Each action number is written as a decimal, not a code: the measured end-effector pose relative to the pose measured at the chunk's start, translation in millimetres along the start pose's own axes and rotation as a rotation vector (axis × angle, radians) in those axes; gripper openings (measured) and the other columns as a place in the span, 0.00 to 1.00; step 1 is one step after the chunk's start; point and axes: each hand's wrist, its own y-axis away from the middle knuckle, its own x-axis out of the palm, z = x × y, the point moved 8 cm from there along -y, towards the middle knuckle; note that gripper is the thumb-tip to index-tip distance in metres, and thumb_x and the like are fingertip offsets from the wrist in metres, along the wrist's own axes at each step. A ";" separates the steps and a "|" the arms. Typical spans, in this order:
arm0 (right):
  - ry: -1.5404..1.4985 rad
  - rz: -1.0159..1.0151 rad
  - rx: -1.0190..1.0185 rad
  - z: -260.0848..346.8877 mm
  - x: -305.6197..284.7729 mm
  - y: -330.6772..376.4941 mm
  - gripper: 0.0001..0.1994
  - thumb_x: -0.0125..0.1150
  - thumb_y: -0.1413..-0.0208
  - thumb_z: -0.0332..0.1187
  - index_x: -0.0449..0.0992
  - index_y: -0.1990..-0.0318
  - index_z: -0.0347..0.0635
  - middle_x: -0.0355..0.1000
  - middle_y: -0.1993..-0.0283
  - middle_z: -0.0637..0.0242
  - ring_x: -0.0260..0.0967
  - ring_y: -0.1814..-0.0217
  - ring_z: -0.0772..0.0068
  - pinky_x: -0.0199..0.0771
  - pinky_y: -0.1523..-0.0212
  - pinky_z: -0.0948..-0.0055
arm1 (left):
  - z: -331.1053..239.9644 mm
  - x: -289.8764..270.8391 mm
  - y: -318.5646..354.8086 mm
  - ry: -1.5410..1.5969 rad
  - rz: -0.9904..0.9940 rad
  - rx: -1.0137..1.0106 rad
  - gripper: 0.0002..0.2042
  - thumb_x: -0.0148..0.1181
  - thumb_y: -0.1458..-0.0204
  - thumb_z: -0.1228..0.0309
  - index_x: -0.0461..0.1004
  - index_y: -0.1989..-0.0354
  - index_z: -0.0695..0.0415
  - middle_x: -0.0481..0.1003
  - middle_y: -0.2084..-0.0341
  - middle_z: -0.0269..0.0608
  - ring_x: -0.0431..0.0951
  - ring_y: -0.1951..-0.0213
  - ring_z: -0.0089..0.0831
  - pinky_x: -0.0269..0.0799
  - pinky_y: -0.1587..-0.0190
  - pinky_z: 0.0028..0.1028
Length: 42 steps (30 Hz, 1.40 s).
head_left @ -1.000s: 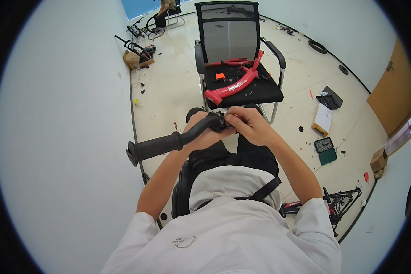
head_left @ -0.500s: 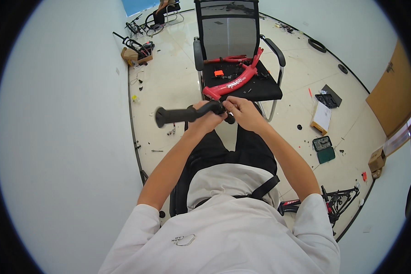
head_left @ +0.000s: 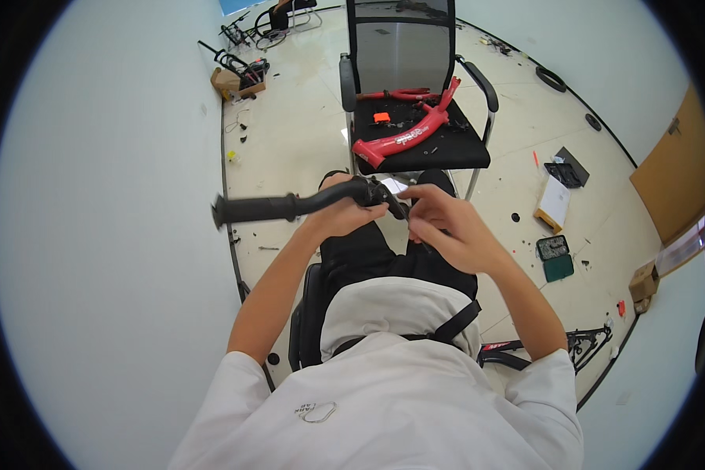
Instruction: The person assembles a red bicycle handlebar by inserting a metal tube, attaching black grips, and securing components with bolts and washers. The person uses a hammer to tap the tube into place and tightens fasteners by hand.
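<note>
My left hand (head_left: 345,215) is wrapped round a black bicycle handlebar (head_left: 325,196), held over my lap. The bar's black rubber grip (head_left: 254,209) points left. Near the middle sits a dark clamp-like fitting (head_left: 378,192), just above my left fingers. Just right of the bar's short right part is my right hand (head_left: 458,231). Its forefinger reaches out toward the fitting, the other fingers are bent and apart, and I make out nothing held in it. Whether a fingertip touches the bar cannot be told.
Facing me is a black mesh chair (head_left: 419,149) with a red bicycle frame (head_left: 411,137) and an orange piece (head_left: 381,117) on its seat. At right on the floor lie a green case (head_left: 558,266) and a white box (head_left: 552,202). A black frame (head_left: 591,345) lies lower right.
The handlebar has moved left and its grip end swung out further. My right hand has come off the fitting, moved right and nearer to me, and its fingers have opened.
</note>
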 end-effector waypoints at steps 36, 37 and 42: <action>0.448 -0.068 -0.232 13.1 -12.5 -96.9 0.22 0.46 0.32 0.38 0.74 0.76 0.35 0.71 0.82 0.62 0.68 0.80 0.59 0.67 0.72 0.67 | 26.0 29.6 -17.5 -0.039 0.107 -0.197 0.30 0.78 0.65 0.54 0.74 0.59 0.63 0.79 0.70 0.42 0.80 0.64 0.38 0.75 0.57 0.33; 0.431 -0.067 -0.201 7.1 -13.3 -103.0 0.23 0.44 0.31 0.39 0.73 0.77 0.35 0.71 0.82 0.63 0.67 0.81 0.62 0.67 0.72 0.68 | 33.2 33.5 -17.9 -0.088 0.149 -0.243 0.31 0.78 0.65 0.53 0.73 0.58 0.63 0.79 0.69 0.43 0.80 0.63 0.38 0.75 0.56 0.33; 0.395 0.026 0.081 -28.1 -15.1 -125.1 0.28 0.44 0.31 0.44 0.74 0.82 0.36 0.73 0.83 0.65 0.72 0.79 0.66 0.72 0.69 0.68 | 55.3 49.6 -15.5 -0.036 0.135 -0.330 0.31 0.78 0.66 0.52 0.73 0.59 0.63 0.79 0.70 0.45 0.81 0.62 0.42 0.75 0.54 0.34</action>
